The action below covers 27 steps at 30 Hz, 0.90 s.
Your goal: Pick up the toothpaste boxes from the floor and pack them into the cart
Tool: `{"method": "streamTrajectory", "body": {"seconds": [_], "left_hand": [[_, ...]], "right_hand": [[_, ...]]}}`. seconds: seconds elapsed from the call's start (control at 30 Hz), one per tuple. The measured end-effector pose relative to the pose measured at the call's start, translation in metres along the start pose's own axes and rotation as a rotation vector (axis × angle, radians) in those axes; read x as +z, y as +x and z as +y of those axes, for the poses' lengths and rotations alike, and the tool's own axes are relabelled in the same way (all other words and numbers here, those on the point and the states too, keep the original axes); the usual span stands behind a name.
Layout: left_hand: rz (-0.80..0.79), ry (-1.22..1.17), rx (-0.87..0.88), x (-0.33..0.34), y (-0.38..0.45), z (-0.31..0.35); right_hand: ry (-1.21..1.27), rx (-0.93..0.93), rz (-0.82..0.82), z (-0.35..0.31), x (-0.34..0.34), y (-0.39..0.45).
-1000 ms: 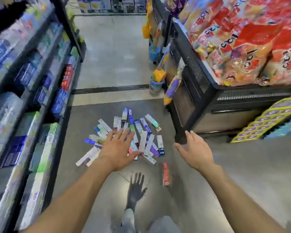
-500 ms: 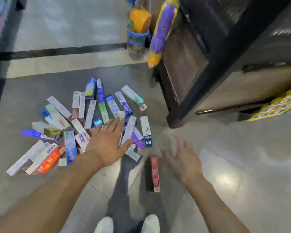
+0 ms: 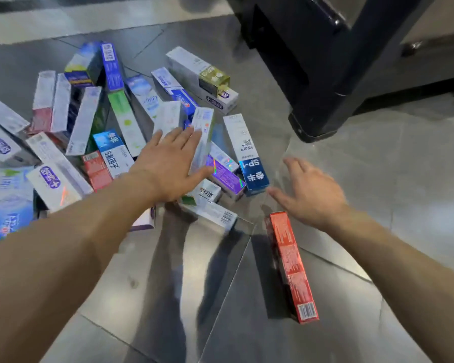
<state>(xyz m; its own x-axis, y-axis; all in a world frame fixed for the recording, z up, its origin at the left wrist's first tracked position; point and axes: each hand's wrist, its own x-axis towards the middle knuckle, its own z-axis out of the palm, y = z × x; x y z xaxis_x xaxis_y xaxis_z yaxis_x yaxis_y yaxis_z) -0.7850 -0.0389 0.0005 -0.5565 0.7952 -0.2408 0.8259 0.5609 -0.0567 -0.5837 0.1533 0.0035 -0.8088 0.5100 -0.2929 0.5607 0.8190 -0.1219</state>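
Both bare forearms extended forward and down, palms facing downward. Left hand (image 3: 172, 163) flat, fingers straight and held close together, thumb angled out to right. Right hand (image 3: 309, 191) lower and apart, fingers spread and relaxed, slightly blurred, thumb pointing toward left hand; neither hand gripping anything

Toothpaste boxes (image 3: 121, 119) lie flat in a loose heap on the floor, overlapping at mixed angles: white, blue, green, purple and red cartons. White-and-blue box (image 3: 247, 153) sits at the heap's right edge, purple box (image 3: 224, 176) just beside it. One red box (image 3: 290, 265) lies alone on the tiles, apart from my heap, barcode end nearest me.
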Motion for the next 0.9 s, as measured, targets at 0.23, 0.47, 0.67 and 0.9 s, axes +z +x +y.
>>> {"method": "streamTrajectory", "body": {"seconds": [0.23,0.47,0.67,0.9], "left_hand": [[0.107,0.047,0.014,-0.012,0.008,-0.010],[0.016,-0.021,0.026,0.005,-0.019,0.001],[-0.008,0.025,0.025,0.006,-0.010,-0.005],[0.024,-0.153,-0.045,0.006,0.009,0.016]], "right_hand": [[0.026,0.070,0.002,0.011,-0.004,-0.013],[0.447,0.332,-0.217,0.006,0.068,-0.064],[0.398,0.402,-0.261,0.003,0.104,-0.076],[1.508,0.458,-0.142,-0.006,0.091,-0.074]]}}
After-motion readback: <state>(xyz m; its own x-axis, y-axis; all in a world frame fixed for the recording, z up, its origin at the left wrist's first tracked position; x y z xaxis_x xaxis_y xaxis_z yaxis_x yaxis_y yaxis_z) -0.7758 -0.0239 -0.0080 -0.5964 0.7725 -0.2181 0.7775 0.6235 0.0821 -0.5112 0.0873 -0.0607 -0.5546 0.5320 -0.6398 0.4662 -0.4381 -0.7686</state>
